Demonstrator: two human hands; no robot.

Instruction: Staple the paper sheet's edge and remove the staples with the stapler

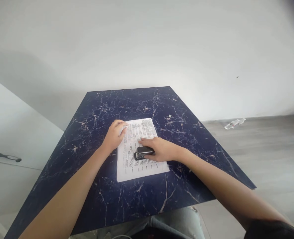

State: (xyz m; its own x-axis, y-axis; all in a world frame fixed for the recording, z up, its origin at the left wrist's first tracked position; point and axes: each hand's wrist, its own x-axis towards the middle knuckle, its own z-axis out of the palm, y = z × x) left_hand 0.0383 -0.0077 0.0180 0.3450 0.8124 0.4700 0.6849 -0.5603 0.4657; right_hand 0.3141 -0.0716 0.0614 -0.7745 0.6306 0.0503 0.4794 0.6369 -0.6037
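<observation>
- Paper [130, 144], printed and seemingly in several sheets, lies flat on the dark, veined desk [120, 106]; the exact count cannot be told.
- The stapler [144, 152] sits over the middle of the top page, its front end pointing toward the person's left.
- Right hand [160, 148]: its grip is closed around the rear of the stapler, with a finger reaching forward along its far side, over the page.
- Left hand [115, 134]: its grip is released, grasping nothing; the fingers rest bent over the far left part of the paper, thumb on the page.
- Should the left hand ease its pressure, the sheets could slide on one another and lose their alignment, as the near edges seem to have nothing on them.
- Dragging the stapler sideways could rumple or pull the top page, since its base appears to rest on it.
- That forward finger could get pinched if it strayed under the stapler's nose while the top was pressed.
- A hasty push might skew the whole pile.
</observation>
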